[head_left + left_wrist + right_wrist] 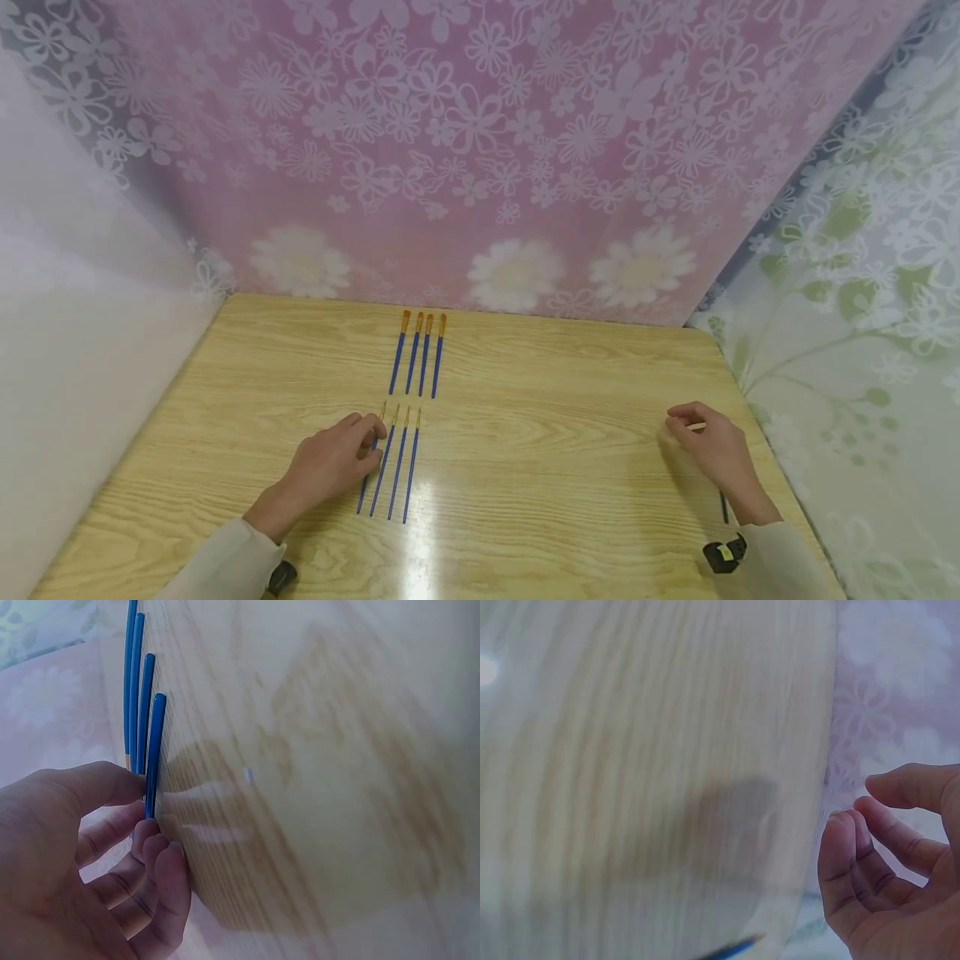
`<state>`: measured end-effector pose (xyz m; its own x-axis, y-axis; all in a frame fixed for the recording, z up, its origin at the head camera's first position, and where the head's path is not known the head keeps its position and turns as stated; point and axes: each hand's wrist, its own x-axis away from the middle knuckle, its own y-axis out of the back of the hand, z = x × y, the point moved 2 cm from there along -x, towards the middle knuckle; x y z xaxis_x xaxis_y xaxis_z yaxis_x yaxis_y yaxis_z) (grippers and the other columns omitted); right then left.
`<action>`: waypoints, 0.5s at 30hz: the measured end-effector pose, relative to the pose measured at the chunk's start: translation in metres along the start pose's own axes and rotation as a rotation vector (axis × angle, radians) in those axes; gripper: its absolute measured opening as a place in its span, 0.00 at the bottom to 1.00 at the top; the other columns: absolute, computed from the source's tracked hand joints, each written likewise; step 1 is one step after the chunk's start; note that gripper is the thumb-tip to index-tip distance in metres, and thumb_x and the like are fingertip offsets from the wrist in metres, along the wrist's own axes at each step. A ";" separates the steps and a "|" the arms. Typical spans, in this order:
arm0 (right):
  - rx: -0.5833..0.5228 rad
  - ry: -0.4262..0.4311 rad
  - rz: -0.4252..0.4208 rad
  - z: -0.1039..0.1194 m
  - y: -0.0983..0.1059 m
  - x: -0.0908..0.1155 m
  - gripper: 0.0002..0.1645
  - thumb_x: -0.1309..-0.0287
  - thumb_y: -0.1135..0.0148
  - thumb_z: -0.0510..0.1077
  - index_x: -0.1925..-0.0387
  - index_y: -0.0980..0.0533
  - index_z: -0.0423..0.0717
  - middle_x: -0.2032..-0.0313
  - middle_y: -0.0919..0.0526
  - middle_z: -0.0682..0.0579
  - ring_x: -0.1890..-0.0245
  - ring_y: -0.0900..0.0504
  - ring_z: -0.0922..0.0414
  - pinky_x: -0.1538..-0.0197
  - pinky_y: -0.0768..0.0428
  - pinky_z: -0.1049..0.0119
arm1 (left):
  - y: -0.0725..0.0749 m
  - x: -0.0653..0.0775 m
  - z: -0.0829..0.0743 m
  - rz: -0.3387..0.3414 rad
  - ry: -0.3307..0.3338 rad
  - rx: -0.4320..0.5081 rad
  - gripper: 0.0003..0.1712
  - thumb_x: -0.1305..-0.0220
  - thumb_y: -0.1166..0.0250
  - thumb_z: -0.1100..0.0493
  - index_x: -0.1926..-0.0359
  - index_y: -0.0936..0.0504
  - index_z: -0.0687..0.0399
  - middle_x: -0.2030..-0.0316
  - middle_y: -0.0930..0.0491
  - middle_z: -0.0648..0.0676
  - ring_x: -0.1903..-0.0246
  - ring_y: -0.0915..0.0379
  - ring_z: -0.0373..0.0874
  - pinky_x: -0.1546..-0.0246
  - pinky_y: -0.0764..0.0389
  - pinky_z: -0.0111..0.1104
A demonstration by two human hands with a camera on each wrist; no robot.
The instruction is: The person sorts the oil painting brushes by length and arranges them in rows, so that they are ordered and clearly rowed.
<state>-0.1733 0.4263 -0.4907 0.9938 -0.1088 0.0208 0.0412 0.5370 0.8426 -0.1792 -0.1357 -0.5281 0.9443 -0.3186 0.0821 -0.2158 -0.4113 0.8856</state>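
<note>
My left hand [339,461] is over the leftmost thin paintbrush [362,498] of the near row. In the left wrist view, thumb and fingertips pinch that blue handle [155,742] close to the tabletop. Beside it lie several more thin paintbrushes [399,471], with blue handles and fine pointed tips. Above the table's right side, my right hand [714,450] hangs with loosely bent fingers. The right wrist view shows a gap between its thumb and fingers, with nothing in it. A single dark-handled paintbrush [723,507] is partly hidden under the right wrist; its tip [756,939] shows in the right wrist view.
Farther back lie several flat paintbrushes [415,362], side by side with their orange-brown bristles away from me. The wooden table [555,400] meets pink flowered cloth [450,167] at the back. Pale cloth stands at the left and right sides.
</note>
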 end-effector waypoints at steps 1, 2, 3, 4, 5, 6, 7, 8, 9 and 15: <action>0.006 -0.006 -0.001 -0.004 0.002 0.002 0.24 0.18 0.42 0.53 0.39 0.19 0.37 0.49 0.13 0.39 0.61 0.11 0.55 0.63 0.18 0.62 | 0.000 0.000 0.000 0.001 0.003 0.000 0.12 0.28 0.29 0.56 0.47 0.18 0.40 0.57 0.19 0.44 0.66 0.28 0.37 0.72 0.27 0.35; 0.010 -0.017 -0.002 -0.008 0.004 0.004 0.24 0.18 0.41 0.53 0.39 0.19 0.37 0.49 0.13 0.39 0.62 0.11 0.57 0.64 0.19 0.63 | 0.000 0.000 0.000 0.002 0.003 0.003 0.12 0.28 0.29 0.56 0.47 0.18 0.41 0.57 0.19 0.44 0.65 0.27 0.37 0.72 0.27 0.35; 0.013 -0.022 -0.002 -0.012 0.006 0.006 0.24 0.18 0.41 0.52 0.39 0.19 0.36 0.50 0.13 0.39 0.63 0.12 0.58 0.64 0.19 0.64 | 0.000 0.000 0.000 0.003 0.003 0.006 0.12 0.28 0.29 0.56 0.47 0.18 0.41 0.57 0.19 0.44 0.65 0.26 0.37 0.72 0.27 0.35; 0.015 -0.032 -0.002 -0.016 0.009 0.008 0.24 0.19 0.41 0.52 0.39 0.19 0.36 0.50 0.13 0.39 0.64 0.12 0.60 0.65 0.20 0.64 | 0.000 0.000 0.000 0.004 0.003 0.008 0.12 0.28 0.29 0.56 0.47 0.18 0.41 0.57 0.19 0.44 0.64 0.26 0.37 0.71 0.26 0.35; 0.021 -0.043 -0.003 -0.020 0.011 0.010 0.24 0.19 0.41 0.52 0.40 0.19 0.35 0.51 0.13 0.39 0.65 0.12 0.61 0.66 0.20 0.65 | 0.000 0.000 0.000 0.006 0.002 0.009 0.12 0.28 0.29 0.56 0.47 0.18 0.41 0.57 0.19 0.44 0.64 0.25 0.37 0.71 0.26 0.35; 0.031 -0.052 -0.005 -0.024 0.013 0.011 0.24 0.19 0.40 0.52 0.40 0.19 0.35 0.51 0.13 0.39 0.66 0.12 0.61 0.67 0.20 0.66 | 0.000 0.000 0.000 0.007 0.001 0.009 0.12 0.28 0.29 0.56 0.47 0.18 0.41 0.57 0.19 0.44 0.64 0.25 0.37 0.71 0.26 0.35; 0.041 -0.063 -0.004 -0.028 0.015 0.013 0.25 0.19 0.40 0.52 0.40 0.19 0.35 0.52 0.13 0.39 0.66 0.13 0.62 0.67 0.21 0.66 | 0.000 0.000 0.000 0.008 0.001 0.009 0.12 0.28 0.29 0.56 0.47 0.18 0.41 0.57 0.19 0.44 0.63 0.25 0.37 0.71 0.26 0.35; 0.049 -0.074 -0.003 -0.032 0.017 0.014 0.25 0.19 0.41 0.52 0.39 0.20 0.34 0.52 0.13 0.39 0.65 0.14 0.62 0.67 0.21 0.67 | 0.000 -0.001 -0.001 0.009 -0.001 0.009 0.12 0.28 0.29 0.56 0.47 0.18 0.40 0.57 0.19 0.44 0.64 0.25 0.37 0.71 0.26 0.35; 0.061 -0.079 -0.004 -0.036 0.018 0.015 0.25 0.20 0.40 0.52 0.40 0.20 0.33 0.52 0.13 0.39 0.65 0.15 0.62 0.67 0.22 0.67 | 0.000 0.000 0.000 0.010 0.002 0.006 0.12 0.28 0.29 0.56 0.47 0.18 0.40 0.57 0.19 0.44 0.64 0.26 0.37 0.71 0.26 0.35; 0.098 -0.120 0.034 -0.057 0.023 0.016 0.28 0.20 0.41 0.52 0.39 0.22 0.30 0.52 0.13 0.35 0.64 0.17 0.59 0.66 0.22 0.64 | 0.001 0.000 0.000 0.005 0.005 0.005 0.11 0.27 0.30 0.56 0.47 0.18 0.41 0.57 0.19 0.44 0.65 0.27 0.37 0.72 0.27 0.35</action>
<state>-0.1501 0.4844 -0.5011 0.9748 -0.1944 0.1090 -0.0079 0.4587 0.8885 -0.1790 -0.1361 -0.5272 0.9444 -0.3163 0.0894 -0.2223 -0.4141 0.8827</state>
